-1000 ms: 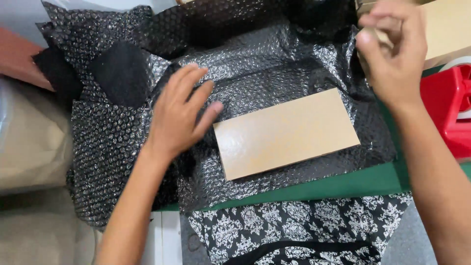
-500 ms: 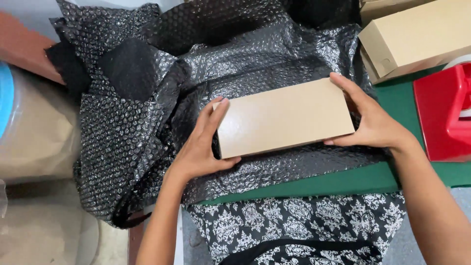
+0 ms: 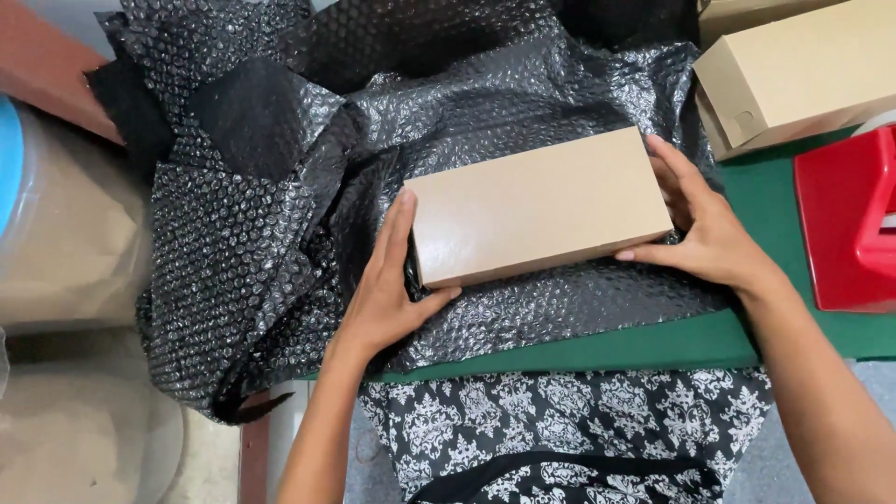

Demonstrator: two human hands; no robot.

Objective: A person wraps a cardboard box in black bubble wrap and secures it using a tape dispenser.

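- Brown cardboard box (image 3: 539,207) lies centre frame on black bubble wrap (image 3: 280,233).
- Left hand (image 3: 387,289) grips its 9 o'clock end.
- Right hand (image 3: 705,233) grips its 3 o'clock end.
- Second cardboard box (image 3: 793,70) sits at 2 o'clock.

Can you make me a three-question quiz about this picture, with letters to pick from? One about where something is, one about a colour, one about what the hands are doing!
1. Where does the brown box lie?
A. on black bubble wrap
B. on the floor
C. on the red thing

2. What colour is the table mat?
A. yellow
B. green
C. white

3. What are the hands doing?
A. waving
B. holding the box's two ends
C. tearing paper

Answers: 1 A, wrap shows all round it. 2 B, green strip below the wrap. 3 B, left hand and right hand press opposite ends.
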